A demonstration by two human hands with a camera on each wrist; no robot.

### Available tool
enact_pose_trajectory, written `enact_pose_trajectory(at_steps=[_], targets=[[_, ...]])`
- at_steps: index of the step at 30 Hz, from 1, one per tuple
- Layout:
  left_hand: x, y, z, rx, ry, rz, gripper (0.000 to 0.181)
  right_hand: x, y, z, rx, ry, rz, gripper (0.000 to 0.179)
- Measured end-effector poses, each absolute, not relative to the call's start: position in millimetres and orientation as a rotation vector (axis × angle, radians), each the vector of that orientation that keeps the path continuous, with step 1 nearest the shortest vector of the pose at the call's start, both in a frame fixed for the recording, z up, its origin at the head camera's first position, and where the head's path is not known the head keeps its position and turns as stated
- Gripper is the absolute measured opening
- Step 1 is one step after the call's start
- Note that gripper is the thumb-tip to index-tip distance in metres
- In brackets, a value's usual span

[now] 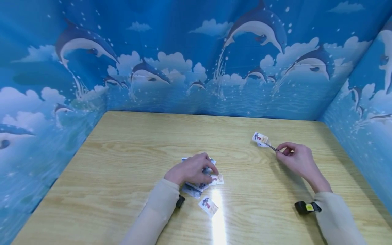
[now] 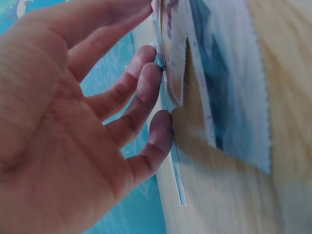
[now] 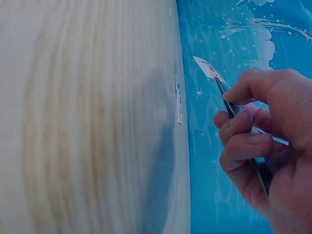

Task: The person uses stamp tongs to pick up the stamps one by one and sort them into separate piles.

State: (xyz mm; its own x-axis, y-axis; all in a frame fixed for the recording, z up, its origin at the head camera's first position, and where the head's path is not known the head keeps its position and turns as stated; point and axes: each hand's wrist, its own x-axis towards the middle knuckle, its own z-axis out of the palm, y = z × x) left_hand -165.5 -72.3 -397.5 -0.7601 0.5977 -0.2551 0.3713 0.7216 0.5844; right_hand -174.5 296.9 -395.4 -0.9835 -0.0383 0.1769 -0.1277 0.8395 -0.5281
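Several small stamps with toothed edges lie in a loose pile [image 1: 192, 191] on the wooden table. My left hand [image 1: 196, 169] is over the pile. Its thumb and forefinger pinch the edge of a stamp [image 1: 217, 179], while its other fingertips [image 2: 161, 124] touch down among the stamps. Tweezers [image 1: 271, 147] are held in my right hand [image 1: 296, 160], between thumb and curled fingers. Their tips grip a stamp [image 3: 207, 67], raised above the table in the right wrist view. Below it, another stamp [image 3: 178, 100] lies flat on the table.
A single stamp [image 1: 209, 206] lies apart, nearer the front of the wooden table [image 1: 137, 143]. Blue dolphin-print cloth [image 1: 183, 92] stands along the back and both sides. Dark wrist cameras [image 1: 304, 207] are strapped at the sleeves.
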Motion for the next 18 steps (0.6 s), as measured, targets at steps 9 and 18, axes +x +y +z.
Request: enact_pose_trajectory(at_steps=[9,18], targets=[[-167.1,-73.0,-397.5,0.714,2.476,0.695,0.03,-183.7,298.1,-396.8,0.071,-2.889,0.823,0.015],[-166.0,-72.9,-397.7,0.732,2.489,0.71,0.03,-188.0,297.6,-399.7,0.057,-2.906,0.832,0.016]])
